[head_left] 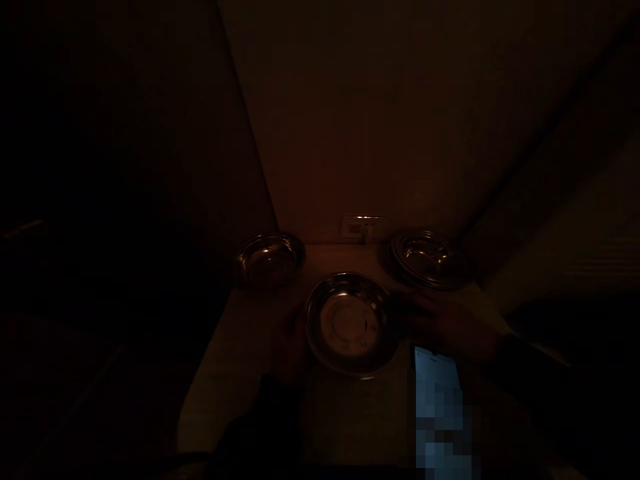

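Note:
The scene is very dark. A round, shallow metal bowl [347,327] with a wide shiny rim is between my two hands, over the middle of the light table. My left hand [289,343] closes on its left rim, fingers mostly lost in shadow. From the other side my right hand [435,320] reaches in, its fingers at the bowl's right rim; the fingertips are dim. The bowl's inside shows a flat bottom with faint marks. Just below my right hand lies a phone [436,370] with a lit screen, partly pixelated.
Another metal bowl [270,261] stands at the table's back left corner. Several nested metal dishes [427,259] are at the back right. A wall socket [353,228] with a plug [367,232] sits just above the table's back edge. The table [215,393] has a rounded front left corner.

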Demonstrator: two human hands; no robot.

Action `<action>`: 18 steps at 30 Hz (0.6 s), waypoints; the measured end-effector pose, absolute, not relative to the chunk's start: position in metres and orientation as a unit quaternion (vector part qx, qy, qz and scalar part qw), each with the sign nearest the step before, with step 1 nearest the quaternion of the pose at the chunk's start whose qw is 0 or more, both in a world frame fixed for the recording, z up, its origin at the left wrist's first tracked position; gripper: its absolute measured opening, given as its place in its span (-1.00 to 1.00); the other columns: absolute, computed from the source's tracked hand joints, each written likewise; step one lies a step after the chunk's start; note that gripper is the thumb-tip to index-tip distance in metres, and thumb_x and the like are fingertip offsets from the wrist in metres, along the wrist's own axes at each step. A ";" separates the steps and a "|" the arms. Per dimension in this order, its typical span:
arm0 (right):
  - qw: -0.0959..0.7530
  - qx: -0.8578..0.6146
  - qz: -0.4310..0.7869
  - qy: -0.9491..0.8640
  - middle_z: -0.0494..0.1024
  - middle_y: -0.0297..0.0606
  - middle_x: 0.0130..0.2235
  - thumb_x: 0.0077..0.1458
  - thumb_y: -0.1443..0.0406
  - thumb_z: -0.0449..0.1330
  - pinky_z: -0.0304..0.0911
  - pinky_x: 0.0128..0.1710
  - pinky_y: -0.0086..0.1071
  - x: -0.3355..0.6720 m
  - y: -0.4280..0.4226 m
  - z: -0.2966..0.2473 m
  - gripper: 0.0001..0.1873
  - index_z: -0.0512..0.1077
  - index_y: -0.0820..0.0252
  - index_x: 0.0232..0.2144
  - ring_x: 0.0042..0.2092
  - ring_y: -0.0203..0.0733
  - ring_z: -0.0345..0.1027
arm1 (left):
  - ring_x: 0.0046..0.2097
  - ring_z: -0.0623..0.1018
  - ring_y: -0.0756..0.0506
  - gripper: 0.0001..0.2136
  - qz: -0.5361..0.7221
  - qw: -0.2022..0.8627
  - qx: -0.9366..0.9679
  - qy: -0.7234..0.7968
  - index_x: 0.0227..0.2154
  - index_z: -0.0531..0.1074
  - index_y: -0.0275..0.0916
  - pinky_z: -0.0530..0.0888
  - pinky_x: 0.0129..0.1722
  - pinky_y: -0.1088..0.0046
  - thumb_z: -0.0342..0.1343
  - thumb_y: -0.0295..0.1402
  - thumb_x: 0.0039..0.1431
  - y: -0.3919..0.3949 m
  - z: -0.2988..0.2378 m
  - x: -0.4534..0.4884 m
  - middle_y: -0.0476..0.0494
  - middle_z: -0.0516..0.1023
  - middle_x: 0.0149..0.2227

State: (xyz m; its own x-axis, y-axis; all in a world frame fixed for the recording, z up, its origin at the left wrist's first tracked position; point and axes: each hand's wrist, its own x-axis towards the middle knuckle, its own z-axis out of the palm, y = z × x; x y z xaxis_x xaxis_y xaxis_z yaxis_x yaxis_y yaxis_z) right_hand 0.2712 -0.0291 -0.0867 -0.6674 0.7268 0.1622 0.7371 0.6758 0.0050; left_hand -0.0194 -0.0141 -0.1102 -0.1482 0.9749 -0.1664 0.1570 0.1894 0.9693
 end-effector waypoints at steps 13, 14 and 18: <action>0.016 -0.394 0.013 -0.919 0.49 -0.08 -0.07 0.10 0.42 0.13 0.26 -0.14 -0.21 0.164 0.087 -0.057 -0.74 0.54 0.20 -0.17 -0.07 -0.02 0.29 | -0.09 0.55 -0.21 -0.62 0.435 0.473 0.467 0.607 -0.14 0.52 -0.35 0.44 -0.09 0.30 -0.05 -0.21 0.18 -0.008 -0.111 -0.020 -0.27 0.60 -0.12; 0.024 -0.365 0.023 -0.931 0.50 -0.10 -0.08 0.10 0.43 0.12 0.26 -0.16 -0.23 0.153 0.086 -0.055 -0.73 0.55 0.17 -0.18 -0.06 -0.03 0.28 | -0.10 0.56 -0.20 -0.63 0.433 0.474 0.463 0.612 -0.14 0.52 -0.35 0.44 -0.11 0.30 -0.06 -0.21 0.18 -0.007 -0.109 -0.019 -0.27 0.60 -0.13; 0.143 -0.307 0.080 -0.938 0.47 -0.16 -0.01 0.09 0.50 0.07 0.26 -0.05 -0.23 0.138 0.070 -0.042 -0.61 0.49 0.15 -0.08 -0.02 -0.10 0.29 | -0.13 0.57 -0.20 -0.65 0.422 0.481 0.451 0.622 -0.15 0.51 -0.31 0.45 -0.16 0.33 -0.05 -0.21 0.19 -0.006 -0.106 -0.019 -0.22 0.61 -0.16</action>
